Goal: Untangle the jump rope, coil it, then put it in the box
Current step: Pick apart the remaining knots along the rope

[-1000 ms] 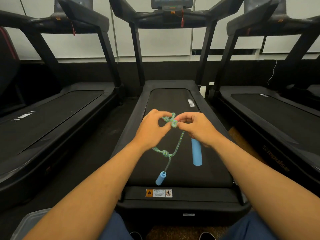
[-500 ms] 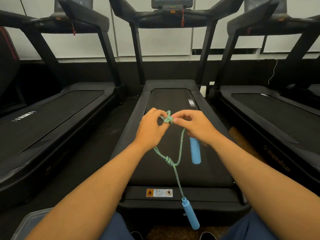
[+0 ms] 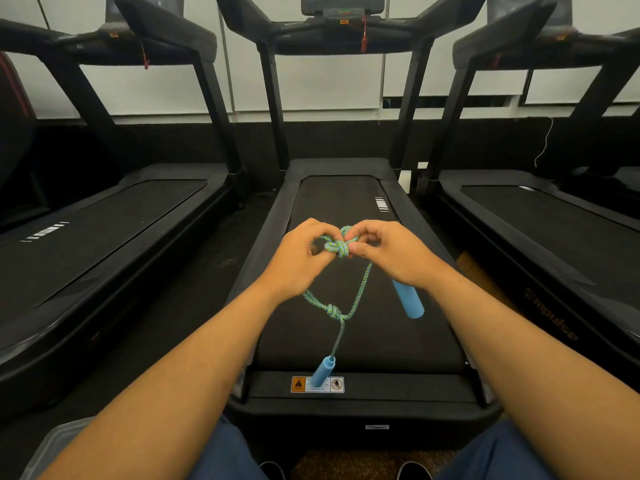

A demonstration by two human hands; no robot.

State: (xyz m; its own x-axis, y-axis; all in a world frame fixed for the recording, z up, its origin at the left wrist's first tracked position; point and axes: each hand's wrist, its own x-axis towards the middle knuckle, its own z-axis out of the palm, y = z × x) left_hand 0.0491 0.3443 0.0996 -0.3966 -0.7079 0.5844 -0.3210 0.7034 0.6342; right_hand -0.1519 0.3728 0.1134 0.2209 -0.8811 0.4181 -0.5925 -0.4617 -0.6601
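Observation:
A green-blue braided jump rope hangs between my hands above the middle treadmill belt. My left hand and my right hand both pinch a tight knot at the top. A second knot sits lower on the rope. One blue handle dangles below it over the treadmill's rear end. The other blue handle hangs under my right wrist. A clear plastic box shows at the bottom left corner, partly hidden by my left arm.
The middle treadmill lies straight ahead, with one treadmill to the left and another to the right. Dark floor runs between them. My knees and shoe tips show at the bottom edge.
The dangling handle has swung back up from near my knees to the treadmill's rear edge. Both hands stay on the upper knot, working it slightly.

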